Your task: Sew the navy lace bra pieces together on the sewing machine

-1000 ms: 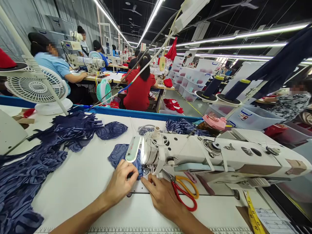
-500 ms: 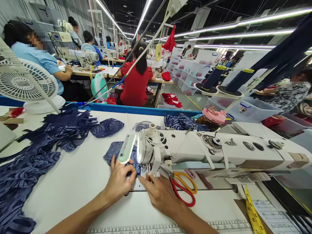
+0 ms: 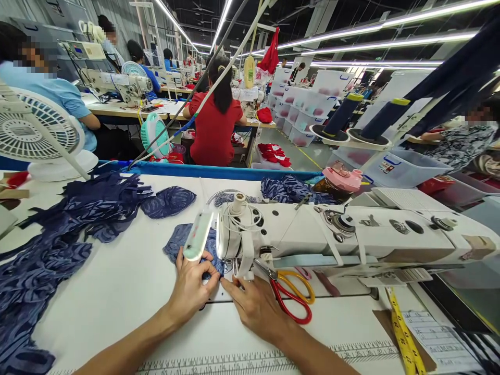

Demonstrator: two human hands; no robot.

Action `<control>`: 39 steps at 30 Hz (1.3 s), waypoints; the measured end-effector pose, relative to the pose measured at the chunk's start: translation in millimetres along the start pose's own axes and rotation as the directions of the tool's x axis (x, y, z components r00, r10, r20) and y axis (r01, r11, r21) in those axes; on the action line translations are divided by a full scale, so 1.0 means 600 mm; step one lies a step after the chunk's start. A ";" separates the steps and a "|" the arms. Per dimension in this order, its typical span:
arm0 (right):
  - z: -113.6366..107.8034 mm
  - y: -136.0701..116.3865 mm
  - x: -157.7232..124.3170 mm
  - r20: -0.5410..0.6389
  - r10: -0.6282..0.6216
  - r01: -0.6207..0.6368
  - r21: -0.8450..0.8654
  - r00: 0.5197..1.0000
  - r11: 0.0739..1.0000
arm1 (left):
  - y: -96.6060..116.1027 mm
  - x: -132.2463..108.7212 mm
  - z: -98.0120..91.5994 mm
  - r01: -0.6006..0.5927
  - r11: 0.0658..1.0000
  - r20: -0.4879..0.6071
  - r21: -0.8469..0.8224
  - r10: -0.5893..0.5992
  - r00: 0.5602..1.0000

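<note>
A white sewing machine [image 3: 351, 234] stands across the table, its needle end at the centre. A small navy patterned fabric piece [image 3: 177, 245] lies under the needle end. My left hand [image 3: 191, 289] rests on that piece with fingers pressed down on its near edge. My right hand [image 3: 253, 304] lies flat beside it, fingertips touching the fabric's edge right by the presser foot. Both hands pin the piece to the table; the needle itself is hidden behind the machine head.
Red-and-yellow scissors [image 3: 292, 297] lie just right of my right hand. A heap of navy fabric pieces [image 3: 58, 245] covers the left of the table. A white fan [image 3: 37, 133] stands far left. A yellow tape measure [image 3: 402, 333] lies at the right. Other people sew at benches behind.
The view has tilted up slightly. My left hand has opened from a curled grip to fingers spread on the fabric, and both hands have slid a little further towards the needle.
</note>
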State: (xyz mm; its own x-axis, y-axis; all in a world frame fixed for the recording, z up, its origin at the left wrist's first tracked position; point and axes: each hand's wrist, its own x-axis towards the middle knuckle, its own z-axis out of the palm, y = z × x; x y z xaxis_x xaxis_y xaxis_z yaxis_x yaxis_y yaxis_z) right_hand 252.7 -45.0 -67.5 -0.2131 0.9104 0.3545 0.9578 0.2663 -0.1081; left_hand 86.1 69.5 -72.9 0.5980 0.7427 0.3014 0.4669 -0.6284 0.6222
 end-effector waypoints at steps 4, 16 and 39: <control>-0.004 0.000 0.002 -0.048 0.019 -0.017 0.043 0.999 0.999 | 0.001 -0.001 0.002 0.002 1.000 -0.010 -0.013 -0.002 1.000; 0.008 0.006 0.003 -0.210 0.063 -0.054 0.047 0.976 0.997 | 0.003 -0.003 0.005 -0.039 0.999 -0.066 0.006 0.039 0.997; 0.007 -0.007 0.005 -0.063 0.082 -0.085 -0.051 0.995 0.995 | -0.015 -0.004 -0.026 -0.497 0.845 0.052 0.200 0.497 0.866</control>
State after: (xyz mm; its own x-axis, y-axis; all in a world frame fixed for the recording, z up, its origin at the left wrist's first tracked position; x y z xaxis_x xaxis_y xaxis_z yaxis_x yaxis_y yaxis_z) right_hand 247.2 -42.0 -69.6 -0.1217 0.9073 0.4025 0.9810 0.1718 -0.0906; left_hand 70.4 77.2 -68.1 0.7837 0.3192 0.5328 0.2276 -0.9458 0.2318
